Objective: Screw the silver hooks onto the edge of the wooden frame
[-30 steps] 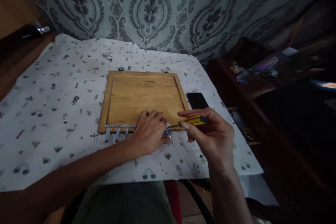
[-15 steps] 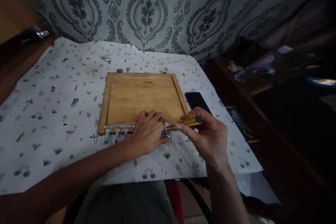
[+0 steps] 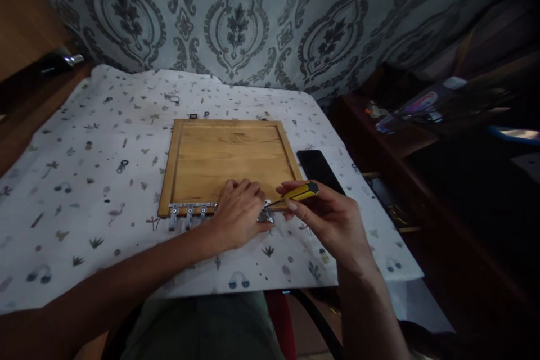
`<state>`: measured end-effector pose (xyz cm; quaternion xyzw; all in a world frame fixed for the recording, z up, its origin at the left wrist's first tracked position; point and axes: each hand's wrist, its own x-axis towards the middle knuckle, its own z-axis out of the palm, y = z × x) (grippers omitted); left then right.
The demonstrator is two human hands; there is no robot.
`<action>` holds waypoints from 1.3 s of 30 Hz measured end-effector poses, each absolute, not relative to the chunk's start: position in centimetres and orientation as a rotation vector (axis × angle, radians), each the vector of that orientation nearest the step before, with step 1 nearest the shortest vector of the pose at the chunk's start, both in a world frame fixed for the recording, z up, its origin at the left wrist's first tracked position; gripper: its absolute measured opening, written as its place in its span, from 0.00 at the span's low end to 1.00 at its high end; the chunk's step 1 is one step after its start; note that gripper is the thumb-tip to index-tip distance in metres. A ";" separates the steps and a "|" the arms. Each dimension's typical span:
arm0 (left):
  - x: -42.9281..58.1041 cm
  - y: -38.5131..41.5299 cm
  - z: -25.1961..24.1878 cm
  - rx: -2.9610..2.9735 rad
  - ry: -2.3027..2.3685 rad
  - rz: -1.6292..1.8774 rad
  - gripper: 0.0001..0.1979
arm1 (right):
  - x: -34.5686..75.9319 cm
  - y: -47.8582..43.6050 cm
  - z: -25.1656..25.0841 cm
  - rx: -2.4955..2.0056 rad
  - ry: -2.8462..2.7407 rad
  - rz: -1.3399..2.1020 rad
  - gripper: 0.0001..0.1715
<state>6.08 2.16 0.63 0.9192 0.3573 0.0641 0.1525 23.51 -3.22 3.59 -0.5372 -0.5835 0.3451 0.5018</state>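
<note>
A wooden framed board lies flat on the table. Along its near edge runs a row of silver metal hooks, several showing left of my left hand and one right of it. My left hand rests over this edge with curled fingers, its thumb against the rightmost metal hook; the palm hides part of the row. Pinched in my right hand is a yellow and black screwdriver, tilted, with its shaft pointing left to that hook. Whether the tip sits in a screw is too small to tell.
A black phone lies right of the board on the patterned white tablecloth. Two small dark hangers show at the board's far edge. A plastic bottle lies on the dark furniture at right. A patterned curtain hangs behind.
My right hand has shifted slightly left and its fingers have changed their hold on the screwdriver handle, which has turned a little. My left hand stays in place on the board.
</note>
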 end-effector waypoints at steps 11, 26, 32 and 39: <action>6.3 2.1 0.4 2.652 1.057 0.182 0.22 | 23.1 -2.3 1.6 -1.336 -1.354 0.536 0.21; 6.1 2.1 0.8 2.625 1.044 0.173 0.22 | 24.8 -4.1 0.1 -1.524 -1.505 0.835 0.30; 6.1 2.1 1.2 2.619 1.056 0.127 0.22 | 23.8 -4.4 -0.9 -1.497 -1.498 0.864 0.30; 6.1 2.3 0.9 2.635 1.056 0.186 0.22 | 23.0 -4.6 -1.0 -1.563 -1.535 0.735 0.29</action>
